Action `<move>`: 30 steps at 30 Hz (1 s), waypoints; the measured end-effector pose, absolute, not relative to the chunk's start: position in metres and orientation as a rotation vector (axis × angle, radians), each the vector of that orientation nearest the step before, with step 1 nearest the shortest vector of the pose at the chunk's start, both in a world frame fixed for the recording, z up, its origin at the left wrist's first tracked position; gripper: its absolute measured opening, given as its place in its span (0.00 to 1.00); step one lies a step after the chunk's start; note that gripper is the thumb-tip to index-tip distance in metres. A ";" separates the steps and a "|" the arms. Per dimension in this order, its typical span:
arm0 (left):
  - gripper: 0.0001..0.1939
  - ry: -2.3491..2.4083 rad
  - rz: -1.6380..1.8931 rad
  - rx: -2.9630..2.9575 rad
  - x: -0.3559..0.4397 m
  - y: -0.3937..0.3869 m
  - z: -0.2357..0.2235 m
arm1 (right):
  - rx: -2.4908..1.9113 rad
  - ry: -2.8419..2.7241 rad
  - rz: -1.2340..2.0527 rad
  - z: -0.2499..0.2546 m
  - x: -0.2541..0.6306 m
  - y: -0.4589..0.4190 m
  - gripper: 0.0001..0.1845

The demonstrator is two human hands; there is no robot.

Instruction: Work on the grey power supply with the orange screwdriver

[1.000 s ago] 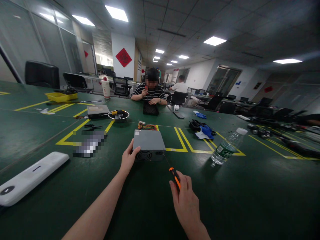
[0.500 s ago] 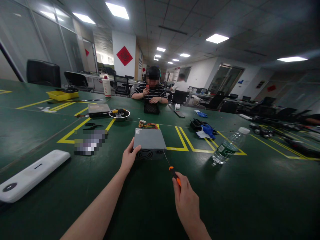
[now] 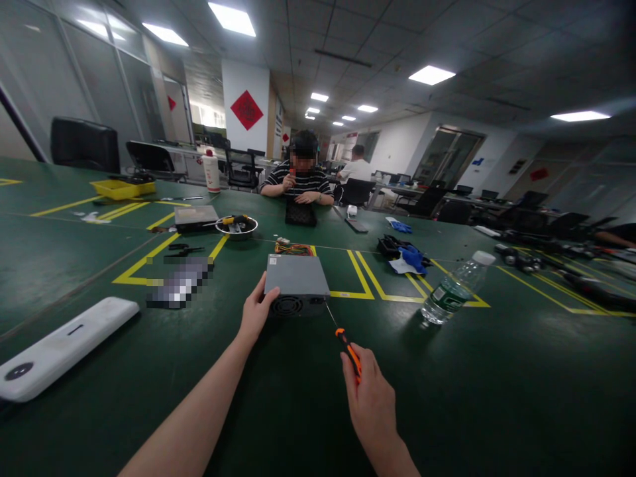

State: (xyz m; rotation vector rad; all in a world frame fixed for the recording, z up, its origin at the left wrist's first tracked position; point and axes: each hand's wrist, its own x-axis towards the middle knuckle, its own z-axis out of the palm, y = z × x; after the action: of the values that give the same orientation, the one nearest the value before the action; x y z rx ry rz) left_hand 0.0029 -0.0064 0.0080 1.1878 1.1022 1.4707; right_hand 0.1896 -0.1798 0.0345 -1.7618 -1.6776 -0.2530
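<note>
A grey computer power supply [image 3: 298,275] lies on the green table, its fan grille and socket facing me. Coloured cables [image 3: 294,248] come out behind it. My left hand [image 3: 257,310] grips its left front corner, the thumb on top. In my right hand [image 3: 368,384] is an orange and black screwdriver [image 3: 348,346], held by the handle with the fingers closed round it. The shaft slants up and left, and its tip meets the right end of the front face, close to the socket. A screw at the tip is too small to make out.
To the right stands a tilted-looking water bottle [image 3: 454,289]; blue gloves [image 3: 411,260] lie behind it. At left are a long white device [image 3: 67,348], a bowl of tools [image 3: 237,228] and a yellow tray [image 3: 122,189]. Across the table sits a person [image 3: 301,172] with a black item.
The fingers of my right hand have shifted slightly on the screwdriver handle, showing more of its orange. The power supply and my left hand stay in place.
</note>
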 end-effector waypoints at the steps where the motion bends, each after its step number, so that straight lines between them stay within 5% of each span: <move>1: 0.32 1.104 1.471 1.190 0.003 -0.007 0.008 | -1.771 -1.684 -0.257 0.035 0.190 -0.180 0.15; 30: 0.32 1.127 1.457 1.197 0.004 -0.007 0.013 | -1.659 -1.641 -0.153 0.037 0.191 -0.175 0.15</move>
State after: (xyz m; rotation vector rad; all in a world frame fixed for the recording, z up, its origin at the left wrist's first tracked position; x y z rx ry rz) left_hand 0.0037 -0.0073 0.0128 1.1970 1.1274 1.4574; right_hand 0.1907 -0.1755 0.0370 -1.6593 -1.6407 -0.1525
